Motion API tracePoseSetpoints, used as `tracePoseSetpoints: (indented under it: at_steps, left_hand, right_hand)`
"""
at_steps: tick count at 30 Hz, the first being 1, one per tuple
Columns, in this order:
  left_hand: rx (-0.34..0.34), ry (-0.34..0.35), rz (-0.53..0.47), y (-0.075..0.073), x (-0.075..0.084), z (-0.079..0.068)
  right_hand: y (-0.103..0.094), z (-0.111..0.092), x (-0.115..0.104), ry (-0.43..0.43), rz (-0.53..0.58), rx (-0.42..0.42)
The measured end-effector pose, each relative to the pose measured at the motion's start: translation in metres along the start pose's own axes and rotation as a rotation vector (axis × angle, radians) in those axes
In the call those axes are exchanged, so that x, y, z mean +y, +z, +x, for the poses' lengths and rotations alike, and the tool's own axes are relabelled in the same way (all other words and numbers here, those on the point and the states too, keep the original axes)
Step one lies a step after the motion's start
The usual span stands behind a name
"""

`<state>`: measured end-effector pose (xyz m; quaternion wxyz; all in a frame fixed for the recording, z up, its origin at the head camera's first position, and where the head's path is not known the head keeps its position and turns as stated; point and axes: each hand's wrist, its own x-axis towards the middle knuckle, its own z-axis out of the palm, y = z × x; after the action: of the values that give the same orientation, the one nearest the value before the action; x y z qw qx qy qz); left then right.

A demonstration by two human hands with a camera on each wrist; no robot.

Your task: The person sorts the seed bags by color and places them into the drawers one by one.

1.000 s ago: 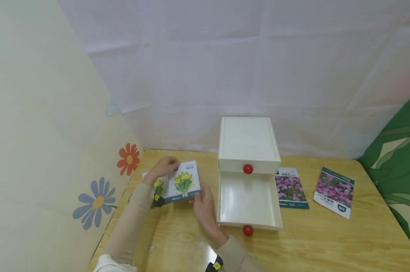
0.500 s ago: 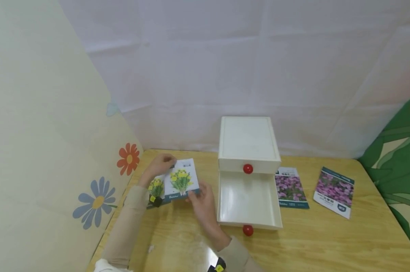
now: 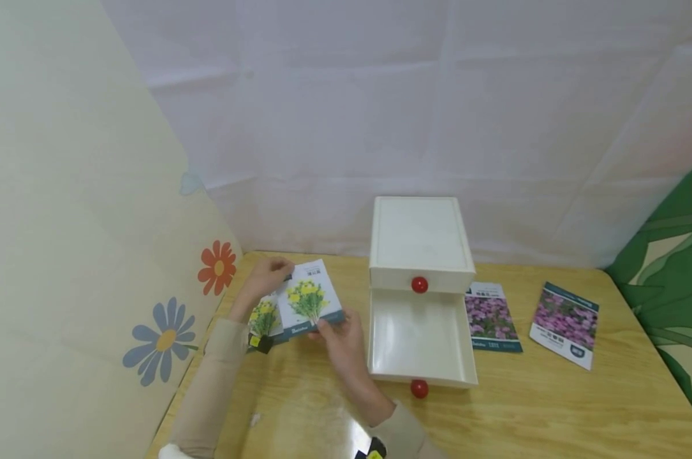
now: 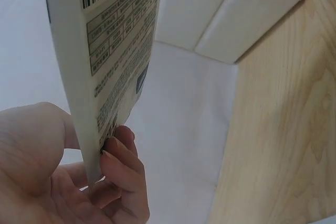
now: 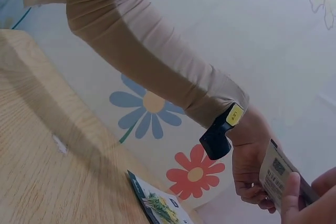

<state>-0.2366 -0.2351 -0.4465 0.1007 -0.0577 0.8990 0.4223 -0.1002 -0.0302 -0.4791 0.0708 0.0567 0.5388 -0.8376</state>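
Observation:
A seed packet [image 3: 307, 294] with yellow flowers on a white front is held above the table by both hands. My left hand [image 3: 270, 275] pinches its upper left corner. The left hand's fingers [image 4: 123, 169] curl against the packet's printed back [image 4: 123, 40], which bears a barcode. My right hand [image 3: 346, 344] grips the lower right corner, thumb on the front. Just below and left, a second yellow-flower packet [image 3: 263, 317] lies on the table, partly covered in the head view. The right wrist view shows this lying packet [image 5: 160, 203] apart from the held one [image 5: 275, 174].
Right of the hands stands a white drawer box [image 3: 420, 233] with its lower drawer [image 3: 423, 338] pulled out, its inside bare. Beyond it lie two purple-flower packets, one [image 3: 491, 315] partly behind the box, the other [image 3: 565, 325] farther right. A flower-painted wall [image 3: 93, 191] borders the left.
Both hands shifted the held packet left and slightly away, then tilted it so its lower right corner rose. More of the lying packet shows than a second ago. The drawer box stayed put.

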Motion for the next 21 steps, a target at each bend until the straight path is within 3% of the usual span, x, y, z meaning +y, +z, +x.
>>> tracePoseSetpoints:
  at_steps: [8, 15, 21]
  left_hand:
    - [0.029, 0.011, -0.061, -0.004, 0.002, -0.011]
    - [-0.009, 0.046, -0.091, -0.012, 0.006, -0.025]
    - [0.022, 0.064, -0.104, -0.012, 0.004, -0.033]
  right_hand:
    - [-0.008, -0.005, -0.012, -0.006, -0.014, -0.007]
    - [-0.017, -0.007, -0.022, -0.022, 0.03, -0.034]
    - [-0.023, -0.011, -0.026, -0.021, 0.009, -0.026]
